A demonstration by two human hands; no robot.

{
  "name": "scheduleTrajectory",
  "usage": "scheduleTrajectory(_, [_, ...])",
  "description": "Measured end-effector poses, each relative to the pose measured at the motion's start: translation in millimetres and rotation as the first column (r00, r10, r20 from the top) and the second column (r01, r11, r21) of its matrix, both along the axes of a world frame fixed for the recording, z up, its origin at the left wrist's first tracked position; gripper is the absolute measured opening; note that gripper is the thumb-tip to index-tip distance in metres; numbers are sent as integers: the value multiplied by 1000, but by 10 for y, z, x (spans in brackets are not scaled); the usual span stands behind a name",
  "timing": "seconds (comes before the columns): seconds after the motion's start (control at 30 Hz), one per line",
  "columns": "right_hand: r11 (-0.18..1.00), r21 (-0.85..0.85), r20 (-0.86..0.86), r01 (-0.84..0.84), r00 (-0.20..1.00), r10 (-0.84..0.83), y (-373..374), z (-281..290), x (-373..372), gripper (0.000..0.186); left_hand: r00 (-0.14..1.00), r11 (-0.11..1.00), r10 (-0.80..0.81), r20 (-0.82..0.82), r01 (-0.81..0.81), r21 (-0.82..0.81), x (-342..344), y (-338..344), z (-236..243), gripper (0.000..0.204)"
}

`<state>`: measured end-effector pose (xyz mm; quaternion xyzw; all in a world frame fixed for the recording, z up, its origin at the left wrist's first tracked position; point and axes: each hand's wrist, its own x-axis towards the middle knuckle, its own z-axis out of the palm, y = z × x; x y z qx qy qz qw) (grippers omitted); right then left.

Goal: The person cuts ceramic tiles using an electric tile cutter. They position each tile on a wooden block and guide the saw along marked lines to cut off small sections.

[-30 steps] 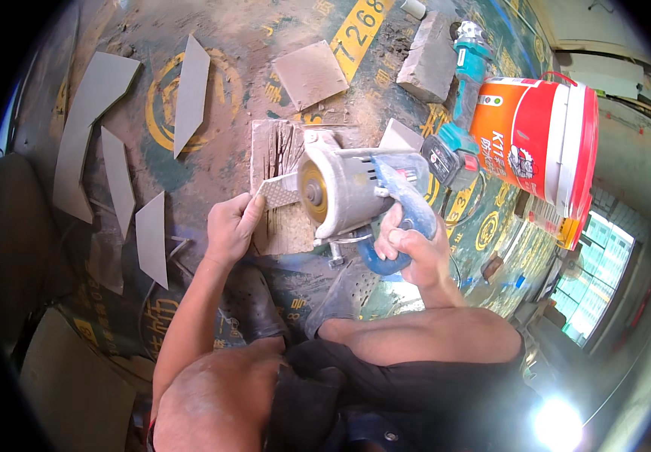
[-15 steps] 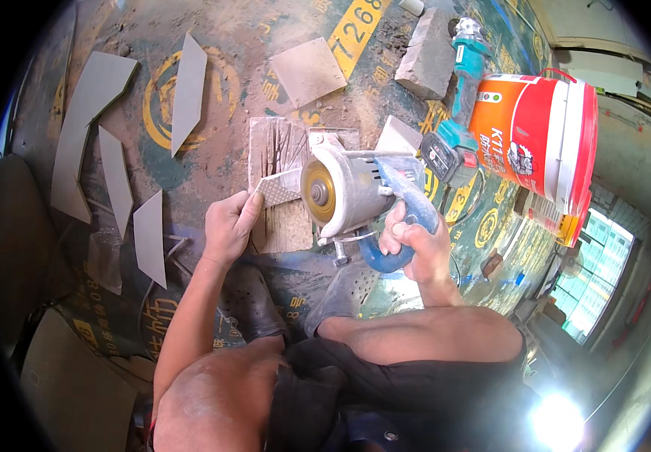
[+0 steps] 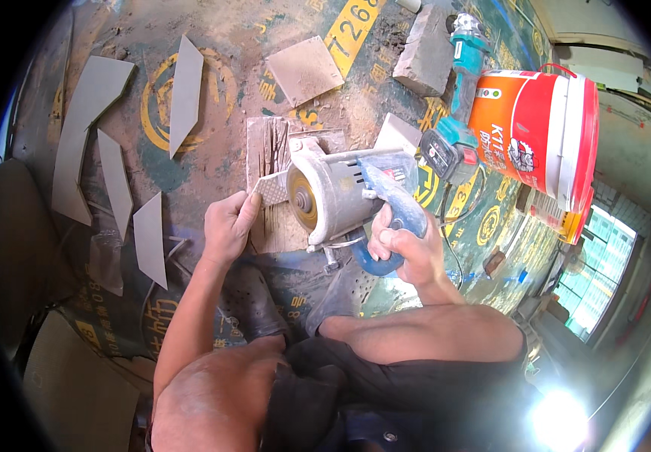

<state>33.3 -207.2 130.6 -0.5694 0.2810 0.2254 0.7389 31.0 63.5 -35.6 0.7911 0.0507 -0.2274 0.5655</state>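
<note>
My right hand (image 3: pixel 407 241) is wrapped round the blue handle of a dusty circular tile cutter (image 3: pixel 340 188). Its gold disc faces left, close to a small tile piece (image 3: pixel 271 190) with a dimpled face. My left hand (image 3: pixel 229 226) pinches the left end of that piece between thumb and fingers. Under both lies a scored, dust-covered board (image 3: pixel 267 143) with many grooves cut in it. The cutter's body hides the right end of the tile piece, so I cannot tell whether the disc touches it.
Cut grey tiles (image 3: pixel 111 169) lie at the left, with a square tile (image 3: pixel 304 71) farther back. A concrete block (image 3: pixel 425 53), a teal angle grinder (image 3: pixel 464 83) and an orange bucket (image 3: pixel 521 128) lying on its side stand right. My shoes (image 3: pixel 254 305) are just below the board.
The cutter has shifted left along the tile piece, covering more of it, and tilted slightly. My right hand moved with it; my left hand stays in place.
</note>
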Motion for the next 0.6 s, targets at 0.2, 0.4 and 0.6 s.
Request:
scheduleTrajectory(0.2, [997,-56,19,46,999,-45,-52,-9,7,19,999,999,37,8,-37,-9,7,-23,18,52])
scheduleTrajectory(0.4, [993,-38,-5,113,994,-114,-173,3,-32,22,1000,1000,19,25,-19,18,-1,5,0,51])
scheduleTrajectory(0.6, [1000,-5,16,-4,1000,4,-124,63,-11,21,999,1000,29,36,-29,-5,10,-13,19,50])
